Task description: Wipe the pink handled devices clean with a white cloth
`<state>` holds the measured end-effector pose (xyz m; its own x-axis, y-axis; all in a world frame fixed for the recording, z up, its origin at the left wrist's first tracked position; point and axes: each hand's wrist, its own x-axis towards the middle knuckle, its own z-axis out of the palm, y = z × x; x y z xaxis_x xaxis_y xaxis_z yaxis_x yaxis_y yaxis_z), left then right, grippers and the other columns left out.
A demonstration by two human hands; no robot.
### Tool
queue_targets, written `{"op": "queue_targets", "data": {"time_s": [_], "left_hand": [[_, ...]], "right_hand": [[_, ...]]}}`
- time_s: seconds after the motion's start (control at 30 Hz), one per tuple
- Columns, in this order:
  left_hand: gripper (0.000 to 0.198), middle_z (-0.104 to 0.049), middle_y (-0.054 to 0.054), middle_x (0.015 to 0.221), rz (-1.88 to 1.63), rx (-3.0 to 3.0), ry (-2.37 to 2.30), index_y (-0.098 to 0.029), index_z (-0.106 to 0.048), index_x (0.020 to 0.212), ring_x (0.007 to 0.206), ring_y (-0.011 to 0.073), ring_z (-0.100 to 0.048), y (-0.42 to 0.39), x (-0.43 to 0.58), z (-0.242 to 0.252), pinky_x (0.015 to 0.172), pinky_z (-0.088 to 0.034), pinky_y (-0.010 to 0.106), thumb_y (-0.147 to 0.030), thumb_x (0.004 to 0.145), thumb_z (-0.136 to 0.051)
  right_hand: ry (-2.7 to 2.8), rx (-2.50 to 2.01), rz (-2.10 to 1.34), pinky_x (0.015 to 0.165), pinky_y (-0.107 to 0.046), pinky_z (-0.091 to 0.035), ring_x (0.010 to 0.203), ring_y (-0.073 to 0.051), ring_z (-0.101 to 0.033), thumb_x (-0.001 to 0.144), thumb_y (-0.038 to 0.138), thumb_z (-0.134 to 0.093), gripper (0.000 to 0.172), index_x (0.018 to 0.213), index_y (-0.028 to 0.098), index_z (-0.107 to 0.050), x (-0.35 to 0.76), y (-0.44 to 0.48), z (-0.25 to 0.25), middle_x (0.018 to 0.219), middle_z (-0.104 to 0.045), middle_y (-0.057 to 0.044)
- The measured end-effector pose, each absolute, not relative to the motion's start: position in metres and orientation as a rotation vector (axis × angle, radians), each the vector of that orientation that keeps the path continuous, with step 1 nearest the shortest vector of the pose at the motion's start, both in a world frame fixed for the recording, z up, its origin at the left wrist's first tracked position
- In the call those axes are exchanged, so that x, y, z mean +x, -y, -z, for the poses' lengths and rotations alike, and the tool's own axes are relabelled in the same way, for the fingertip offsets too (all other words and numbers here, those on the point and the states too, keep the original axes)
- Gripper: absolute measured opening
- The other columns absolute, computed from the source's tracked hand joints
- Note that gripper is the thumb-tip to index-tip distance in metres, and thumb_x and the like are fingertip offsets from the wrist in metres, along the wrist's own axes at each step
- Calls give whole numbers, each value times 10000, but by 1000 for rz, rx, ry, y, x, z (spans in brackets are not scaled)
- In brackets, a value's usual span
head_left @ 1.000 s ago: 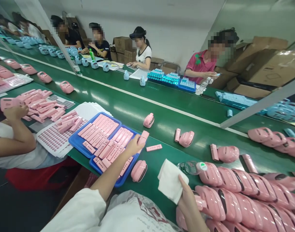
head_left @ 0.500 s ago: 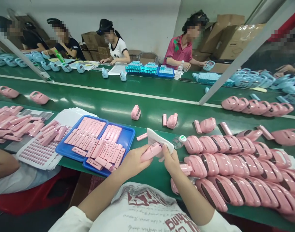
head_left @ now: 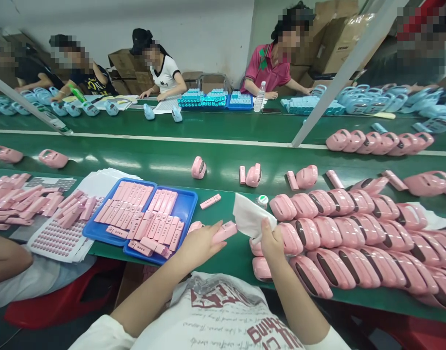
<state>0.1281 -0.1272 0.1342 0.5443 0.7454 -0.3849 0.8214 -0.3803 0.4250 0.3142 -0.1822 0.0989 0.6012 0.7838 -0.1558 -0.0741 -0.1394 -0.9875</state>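
My left hand (head_left: 204, 243) grips a pink plastic bar (head_left: 224, 232), its far end sticking out past my fingers. Another pink piece (head_left: 195, 226) shows just behind that hand, partly hidden. In my right hand (head_left: 272, 239) a white cloth (head_left: 249, 214) is pinched by one edge, its free part pointing up and left. The cloth and the bar are close together; whether they touch I cannot tell. One loose pink bar with small dark marks (head_left: 210, 201) lies on the green table beyond my left hand.
Left of my hands are blue trays (head_left: 189, 192) of pink bars and printed sheets (head_left: 47, 240). Rows of glossy pink housings (head_left: 328, 233) crowd the right. A small capped bottle (head_left: 262, 200) stands behind the cloth. Beyond the conveyor (head_left: 153, 160), several people handle light-blue parts.
My right hand has drawn the cloth back to the right, away from the pink bar. My left hand has shifted slightly left and down. The camera view has turned a little.
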Motion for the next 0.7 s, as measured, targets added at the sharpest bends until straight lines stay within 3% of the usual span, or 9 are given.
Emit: {"op": "queue_targets", "data": {"time_s": [0.1,0.17,0.23,0.33,0.43,0.6,0.7], "left_hand": [[477,-646,239,1182,685,2301,-1289,-179,-461,1413,975,347,-684,136,131,-93,775,-517,448,-223,943,-393],[359,-709,231,996,828,2276,-1269,-129,-675,1162,974,359,-689,144,135,-60,772,-529,446,-64,860,-491],[241,-715,240,948,940,2258,-1276,-76,-737,945,991,369,-683,149,140,-31,799,-530,454,5,791,-571],[146,-705,151,1030,1074,2236,-1281,-88,-692,976,1005,269,-672,151,144,-4,845,-540,431,-111,851,-622],[220,-673,74,1063,1156,2221,-1281,-121,-638,1045,974,192,-651,152,141,7,851,-551,407,-282,897,-610],[142,-711,114,945,1114,2243,-1304,-89,-683,943,909,217,-685,154,136,14,775,-565,382,-188,890,-596],[135,-717,204,850,1048,2253,-1312,-46,-718,873,843,294,-707,154,137,19,690,-566,401,-45,815,-596]], "right_hand": [[463,-1611,-806,562,-291,-497,632,-198,-607,567,868,-543,774,745,130,-690,333,191,-97,594,-640,-49],[416,-1640,-820,621,-309,-512,733,-236,-641,601,827,-567,726,770,131,-688,341,198,-92,655,-672,-72],[409,-1673,-855,637,-320,-511,779,-261,-647,644,786,-574,659,755,145,-683,343,206,-83,641,-669,-72],[422,-1704,-904,656,-332,-502,793,-271,-636,626,776,-596,623,728,166,-669,338,217,-67,630,-660,-58],[413,-1760,-863,758,-352,-496,823,-266,-624,609,780,-605,628,750,171,-668,328,225,-54,703,-679,-55],[403,-1793,-869,868,-333,-490,958,-272,-632,653,757,-586,608,856,194,-694,320,231,-49,913,-726,-78],[445,-1771,-957,825,-337,-517,912,-281,-649,598,738,-650,554,802,224,-696,328,230,-47,847,-734,-67]]}}
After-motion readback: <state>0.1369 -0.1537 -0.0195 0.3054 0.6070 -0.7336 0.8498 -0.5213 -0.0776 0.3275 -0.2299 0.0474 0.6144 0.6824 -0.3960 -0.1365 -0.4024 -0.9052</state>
